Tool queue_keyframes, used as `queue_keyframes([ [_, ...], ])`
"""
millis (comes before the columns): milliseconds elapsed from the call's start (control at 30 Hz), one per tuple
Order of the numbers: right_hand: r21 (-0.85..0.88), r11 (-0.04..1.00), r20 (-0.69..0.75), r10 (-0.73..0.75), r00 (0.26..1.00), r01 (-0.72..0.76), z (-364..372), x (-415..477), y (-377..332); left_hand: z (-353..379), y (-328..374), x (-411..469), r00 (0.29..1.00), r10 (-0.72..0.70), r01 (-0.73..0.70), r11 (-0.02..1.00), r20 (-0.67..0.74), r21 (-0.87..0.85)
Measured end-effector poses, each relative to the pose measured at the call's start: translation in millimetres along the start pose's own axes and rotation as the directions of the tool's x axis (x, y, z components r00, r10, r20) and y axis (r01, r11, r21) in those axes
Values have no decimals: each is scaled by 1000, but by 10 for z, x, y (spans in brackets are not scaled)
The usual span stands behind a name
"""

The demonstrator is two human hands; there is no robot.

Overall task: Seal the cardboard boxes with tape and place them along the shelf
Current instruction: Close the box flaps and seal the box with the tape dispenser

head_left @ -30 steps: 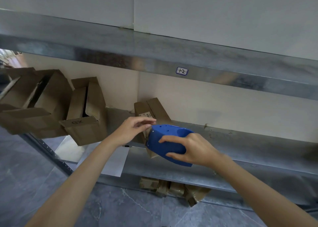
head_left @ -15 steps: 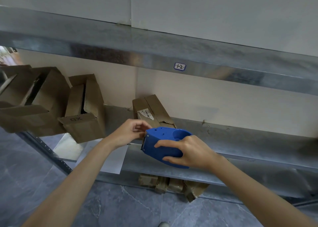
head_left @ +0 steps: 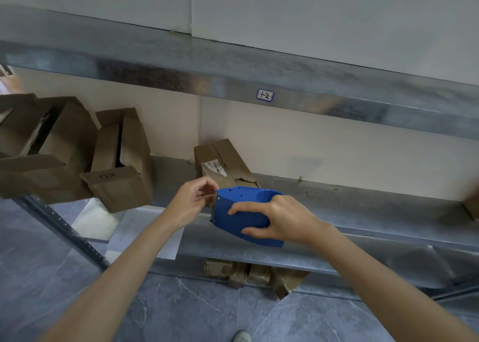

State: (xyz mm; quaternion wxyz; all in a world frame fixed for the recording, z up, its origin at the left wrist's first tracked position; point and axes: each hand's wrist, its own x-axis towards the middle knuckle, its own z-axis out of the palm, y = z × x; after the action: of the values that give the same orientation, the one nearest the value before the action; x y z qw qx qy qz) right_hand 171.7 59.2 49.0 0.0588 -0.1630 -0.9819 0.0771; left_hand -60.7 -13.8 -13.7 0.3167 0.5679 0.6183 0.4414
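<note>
Right hand (head_left: 281, 221) grasping blue tape dispenser (head_left: 242, 204), now tipped down—left hand (head_left: 191, 203) pinching its 9 o'clock nose, likely drawing tape.

To my right the shelf (head_left: 363, 207) lies bare between the labelled box (head_left: 220, 160) at its back edge and another box (head_left: 472, 207) at its right end. Open boxes (head_left: 121, 160) crowd its left end, and the upper shelf (head_left: 233, 75) hangs overhead.

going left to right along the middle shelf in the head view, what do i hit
open cardboard box → box marked GX → left hand → blue tape dispenser → right hand → box corner at the right edge
</note>
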Motion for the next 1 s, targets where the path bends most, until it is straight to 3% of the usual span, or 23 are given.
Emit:
queue_keyframes([
  [167,5,999,42,50,998,-50,-101,-167,159,-281,-198,-107,986,-23,27,999,-166,25],
  [633,-71,981,70,187,980,-182,-19,-484,356,49,-213,-128,994,-75,63,988,-79,-138],
  [1000,-76,978,71,199,978,-193,60,-443,358,228,-361,-17,987,-44,39,999,-154,-36],
])
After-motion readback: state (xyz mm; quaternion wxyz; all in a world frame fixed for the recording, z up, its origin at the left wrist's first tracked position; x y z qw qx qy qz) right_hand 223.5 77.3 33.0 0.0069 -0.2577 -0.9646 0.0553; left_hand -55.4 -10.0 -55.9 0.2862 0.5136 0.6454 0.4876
